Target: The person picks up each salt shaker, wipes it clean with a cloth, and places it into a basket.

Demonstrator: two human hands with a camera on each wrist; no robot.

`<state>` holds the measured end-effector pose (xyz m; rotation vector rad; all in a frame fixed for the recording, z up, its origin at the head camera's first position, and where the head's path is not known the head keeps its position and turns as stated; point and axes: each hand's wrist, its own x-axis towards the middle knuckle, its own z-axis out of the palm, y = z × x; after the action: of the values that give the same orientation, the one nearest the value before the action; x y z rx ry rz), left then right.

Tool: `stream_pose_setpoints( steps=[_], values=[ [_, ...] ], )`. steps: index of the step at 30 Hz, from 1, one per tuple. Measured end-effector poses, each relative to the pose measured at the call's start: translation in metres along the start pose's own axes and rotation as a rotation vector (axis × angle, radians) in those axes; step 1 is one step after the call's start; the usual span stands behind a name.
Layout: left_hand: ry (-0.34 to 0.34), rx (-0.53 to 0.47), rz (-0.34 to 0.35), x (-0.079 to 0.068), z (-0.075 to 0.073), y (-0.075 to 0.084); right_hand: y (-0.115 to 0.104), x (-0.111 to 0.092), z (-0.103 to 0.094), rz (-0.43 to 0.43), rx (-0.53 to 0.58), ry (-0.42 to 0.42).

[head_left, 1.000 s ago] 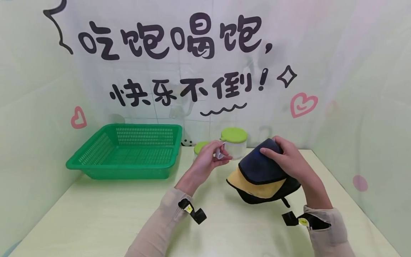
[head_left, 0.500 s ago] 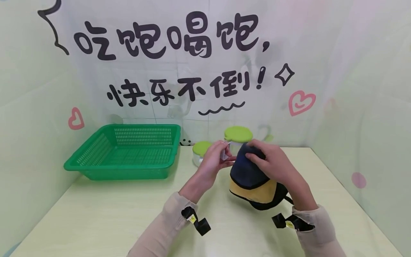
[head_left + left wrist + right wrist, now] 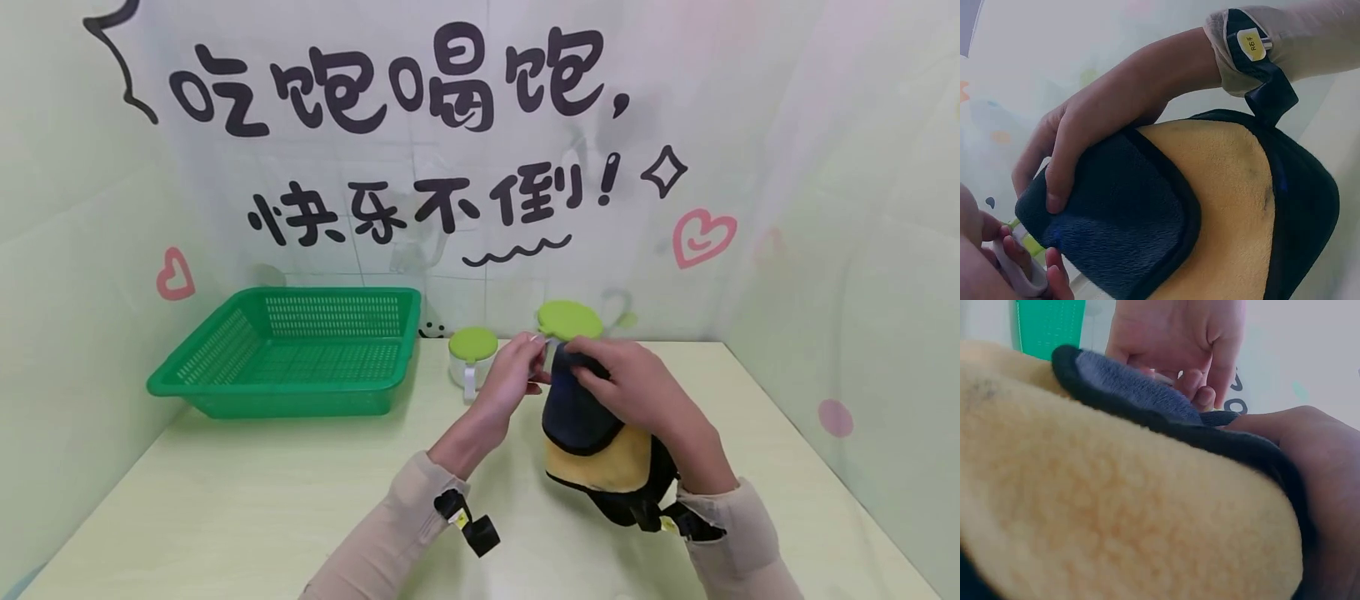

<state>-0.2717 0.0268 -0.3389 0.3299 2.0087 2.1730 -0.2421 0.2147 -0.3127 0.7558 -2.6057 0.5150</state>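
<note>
My left hand (image 3: 506, 379) grips the pale handle (image 3: 1017, 269) of a cup with a green lid (image 3: 570, 320). Its body is mostly hidden behind the hands and the cloth. In my right hand (image 3: 637, 383) is a thick folded cleaning cloth (image 3: 597, 461), dark blue on one face and yellow on the other, edged in black. Thumb and fingers pinch its top, which lies against the cup's side close to the left fingers. The lower folds hang down over the table. In the right wrist view the yellow face (image 3: 1129, 487) fills most of the picture.
Just left of the held cup stands a smaller white cup (image 3: 472, 345) with a green lid, handle toward me. A green perforated basket (image 3: 285, 403) sits at the back left of the pale table (image 3: 247, 500). A printed sheet (image 3: 337, 158) hangs behind.
The right hand has brought the cloth leftward up to the cup. The held cup has shifted right and its lid now tilts; the left hand has moved slightly right, uncovering the smaller cup.
</note>
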Motion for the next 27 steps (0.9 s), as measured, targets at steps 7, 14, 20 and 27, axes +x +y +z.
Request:
stream_pose_setpoints(
  steps=[7,14,20,27],
  values=[
    [-0.022,-0.007,-0.005,-0.001,0.0,0.0,-0.003,-0.001,0.001,-0.024,-0.1,0.044],
    [0.008,-0.067,-0.009,-0.004,0.003,0.002,-0.005,0.003,0.012,-0.051,-0.079,0.033],
    [0.035,-0.09,-0.011,-0.006,0.003,0.004,0.0,0.004,0.016,-0.039,-0.04,-0.036],
    [0.068,-0.148,-0.01,-0.005,0.002,0.006,0.004,0.006,0.019,-0.065,-0.029,-0.14]
  ],
)
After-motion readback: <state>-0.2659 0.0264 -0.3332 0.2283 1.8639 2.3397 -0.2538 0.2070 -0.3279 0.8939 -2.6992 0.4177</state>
